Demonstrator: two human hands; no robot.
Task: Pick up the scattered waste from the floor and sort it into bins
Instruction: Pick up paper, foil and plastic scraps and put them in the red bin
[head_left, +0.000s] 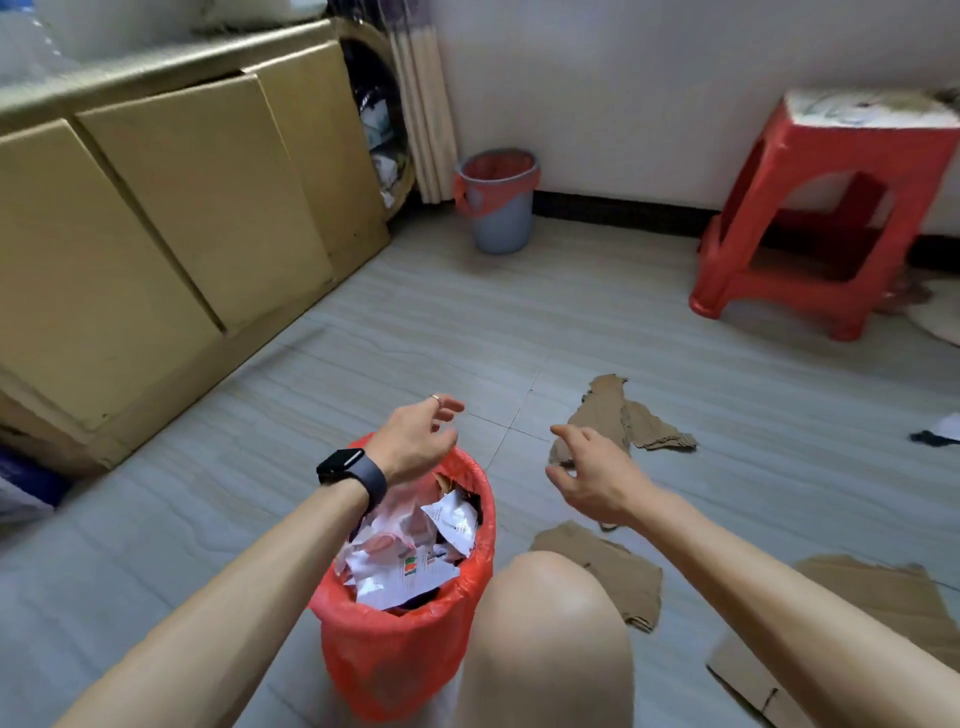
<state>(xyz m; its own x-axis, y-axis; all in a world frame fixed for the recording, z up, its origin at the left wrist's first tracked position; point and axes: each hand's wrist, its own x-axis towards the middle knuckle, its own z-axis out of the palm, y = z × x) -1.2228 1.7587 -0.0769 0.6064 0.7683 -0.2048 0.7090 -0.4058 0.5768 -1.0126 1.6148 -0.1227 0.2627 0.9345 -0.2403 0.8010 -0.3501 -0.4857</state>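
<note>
Over red-bagged paper-filled bin (395, 654), left hand (415, 441) loose, empty; right hand (597, 478) spread, empty, near torn brown cardboard scrap (605, 410); likely next grab.

I see the near bin (384, 665) at 6 o'clock in my view. It stands upright on the floor, lined with a red bag and filled almost to the rim with crumpled white paper waste (410, 566). The grey bin (500, 223), also red-lined, stands upright at 12 o'clock by the far wall. Brown cardboard lies flat on the floor. A ragged cardboard piece (608, 415) is at 2 o'clock from the near bin and a squarish cardboard piece (618, 577) at 3 o'clock, near it. A large cardboard sheet (883, 592) lies at 4 o'clock. A dark scrap (932, 437), blurred, sits at the 3 o'clock edge.
</note>
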